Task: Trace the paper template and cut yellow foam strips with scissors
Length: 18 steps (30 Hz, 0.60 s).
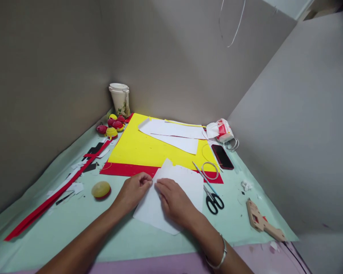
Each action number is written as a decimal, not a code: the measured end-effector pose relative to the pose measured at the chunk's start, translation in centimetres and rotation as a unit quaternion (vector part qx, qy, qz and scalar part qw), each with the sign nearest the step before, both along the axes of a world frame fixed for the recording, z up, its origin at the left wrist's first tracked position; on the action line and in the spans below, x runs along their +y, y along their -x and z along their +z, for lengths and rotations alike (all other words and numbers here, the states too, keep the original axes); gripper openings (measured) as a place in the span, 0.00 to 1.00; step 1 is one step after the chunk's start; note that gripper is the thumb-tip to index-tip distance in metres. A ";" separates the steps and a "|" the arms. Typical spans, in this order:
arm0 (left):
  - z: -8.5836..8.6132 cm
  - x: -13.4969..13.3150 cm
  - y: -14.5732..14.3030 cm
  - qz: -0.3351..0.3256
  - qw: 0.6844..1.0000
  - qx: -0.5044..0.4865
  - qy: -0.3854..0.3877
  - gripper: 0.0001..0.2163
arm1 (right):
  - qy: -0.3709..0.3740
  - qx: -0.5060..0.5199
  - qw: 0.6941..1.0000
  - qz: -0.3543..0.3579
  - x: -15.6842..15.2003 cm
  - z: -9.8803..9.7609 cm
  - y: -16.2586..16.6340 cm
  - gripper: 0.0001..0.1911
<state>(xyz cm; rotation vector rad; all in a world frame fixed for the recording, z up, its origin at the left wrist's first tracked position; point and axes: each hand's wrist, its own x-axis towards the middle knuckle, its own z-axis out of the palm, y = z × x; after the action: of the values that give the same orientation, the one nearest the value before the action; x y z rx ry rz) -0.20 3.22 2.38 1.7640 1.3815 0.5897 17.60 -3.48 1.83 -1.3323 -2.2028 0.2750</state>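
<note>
A white sheet of paper (185, 194) lies at the near middle of the table, overlapping the front of a red sheet (125, 170). My left hand (135, 190) is closed, its fingertips pinched at the paper's left edge. Flat on the same paper rests my right hand (173, 198), fingers stretched out and fingertips close to the left hand's. A pencil (205, 177) and black-handled scissors (213, 201) lie along the paper's right side. Left of my left hand sits a yellow-and-red egg-shaped piece (101, 190).
Behind lies a yellow sheet (125, 148) with cut white paper (174, 129). At left are red strips (65, 186), small red-and-yellow pieces (118, 125) and a white cup (120, 99). At right are a phone (222, 156), a tissue pack (225, 131) and a corded glue gun (263, 222).
</note>
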 end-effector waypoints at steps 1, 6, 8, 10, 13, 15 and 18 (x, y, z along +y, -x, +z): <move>0.0 0.0 0.0 0.003 1.000 0.001 0.001 0.09 | 0.000 -0.004 1.000 -0.001 0.0 0.0 0.0 0.20; 0.0 0.0 0.1 0.005 1.000 0.010 -0.004 0.09 | -0.018 -0.006 0.999 -0.036 0.1 0.3 -0.4 0.22; -0.1 0.0 0.1 0.000 1.000 0.010 -0.005 0.09 | -0.015 -0.030 0.999 -0.019 0.2 0.3 0.0 0.24; -0.1 0.0 0.2 -0.003 1.000 0.009 -0.006 0.09 | -0.015 -0.056 0.998 -0.005 0.3 0.2 0.4 0.25; 0.0 0.0 0.2 0.001 1.000 0.018 -0.008 0.08 | -0.028 -0.066 0.997 -0.008 0.2 -0.1 0.3 0.21; 0.0 0.0 0.2 0.001 1.000 0.029 -0.011 0.08 | -0.037 -0.047 0.998 -0.026 0.1 -0.1 -0.3 0.19; 0.0 0.0 0.2 -0.003 0.999 0.040 -0.015 0.08 | -0.037 -0.023 0.998 -0.041 0.0 -0.1 -1.4 0.21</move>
<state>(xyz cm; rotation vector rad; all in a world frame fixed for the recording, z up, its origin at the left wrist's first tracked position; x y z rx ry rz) -0.41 3.20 2.41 1.8317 1.4280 0.5444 18.99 -3.44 1.75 -1.3987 -2.1678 0.1317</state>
